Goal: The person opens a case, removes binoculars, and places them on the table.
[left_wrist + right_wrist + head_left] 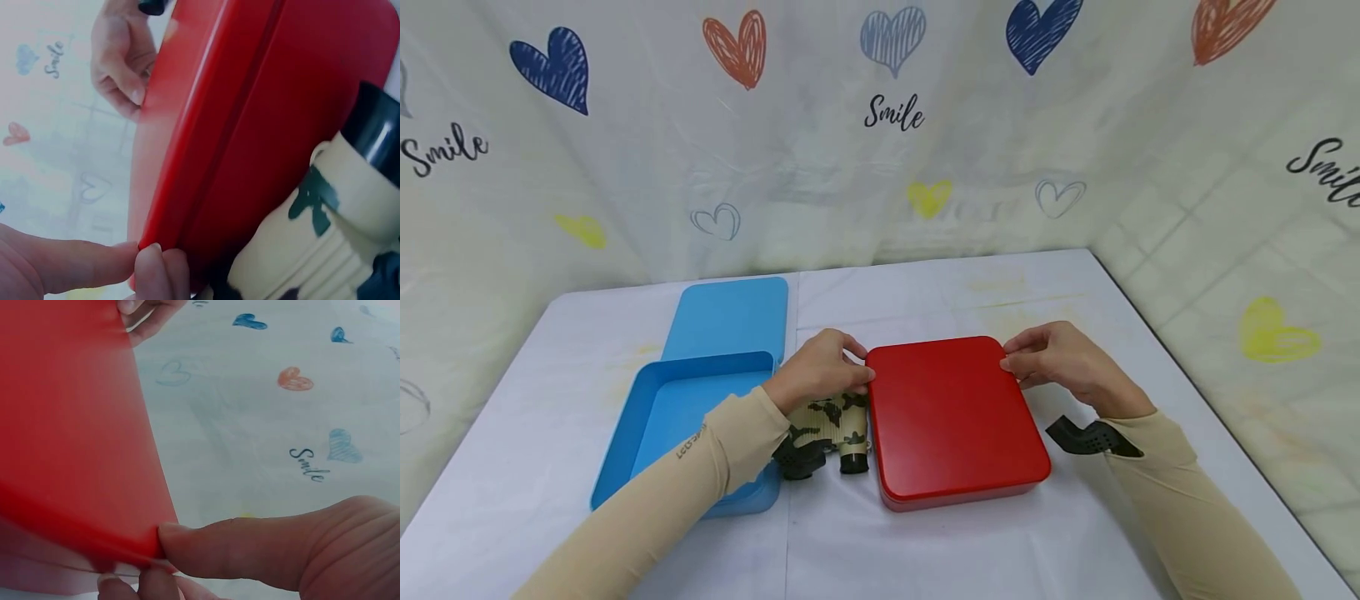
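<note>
A red square box point(966, 496) stands on the table with its flat red lid point(955, 408) over it. At the lid's far left corner, my left hand point(823, 367) pinches the edge between thumb and fingers. My right hand point(1066, 362) grips the far right corner, its thumb point(231, 547) on the lid's edge and fingertips below. A thin seam between lid and box shows in the right wrist view. Camouflage-patterned binoculars point(853, 425) lie against the box's left side, partly hidden under my left wrist; their black eyepiece point(375, 128) shows in the left wrist view.
An uncovered blue box point(681, 408) stands left of the binoculars, partly behind my left forearm. Its blue lid point(730, 312) lies behind it. White cloth covers the table point(865, 542), and a heart-printed curtain point(820, 167) hangs at the back and sides.
</note>
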The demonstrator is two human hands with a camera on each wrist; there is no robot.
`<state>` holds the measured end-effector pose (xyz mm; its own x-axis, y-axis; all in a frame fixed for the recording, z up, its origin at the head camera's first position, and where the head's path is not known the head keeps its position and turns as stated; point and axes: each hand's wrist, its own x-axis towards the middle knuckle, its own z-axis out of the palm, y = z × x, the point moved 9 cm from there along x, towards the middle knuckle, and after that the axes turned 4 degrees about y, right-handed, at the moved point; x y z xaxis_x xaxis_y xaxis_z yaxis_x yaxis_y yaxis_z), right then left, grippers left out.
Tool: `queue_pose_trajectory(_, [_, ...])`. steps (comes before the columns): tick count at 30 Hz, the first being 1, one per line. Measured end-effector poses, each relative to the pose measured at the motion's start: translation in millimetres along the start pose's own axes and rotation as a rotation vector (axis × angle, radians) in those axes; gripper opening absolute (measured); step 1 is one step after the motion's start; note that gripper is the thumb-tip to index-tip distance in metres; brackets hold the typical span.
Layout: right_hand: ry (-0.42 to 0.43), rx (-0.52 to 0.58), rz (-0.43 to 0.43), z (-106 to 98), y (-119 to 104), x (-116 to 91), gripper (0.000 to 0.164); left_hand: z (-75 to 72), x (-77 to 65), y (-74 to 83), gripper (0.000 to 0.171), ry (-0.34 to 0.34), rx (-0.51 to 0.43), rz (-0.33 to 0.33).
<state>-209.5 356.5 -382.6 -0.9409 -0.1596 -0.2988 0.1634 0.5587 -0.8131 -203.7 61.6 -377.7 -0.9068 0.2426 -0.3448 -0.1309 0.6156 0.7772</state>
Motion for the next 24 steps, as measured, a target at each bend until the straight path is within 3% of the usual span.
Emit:
queue_pose_trajectory(14, [-0.002, -0.012, 0.027, 5.6, 2.0, 1.8, 0.050, 4.3, 4.4, 0.7, 0.041, -0.013, -0.010, -0.032])
queue_pose_trajectory(24, [-0.076, 0.089, 0.046, 12.8, 7.2, 4.1, 0.043, 6.4, 6.5, 1.8, 0.040, -0.026, 0.013, -0.058])
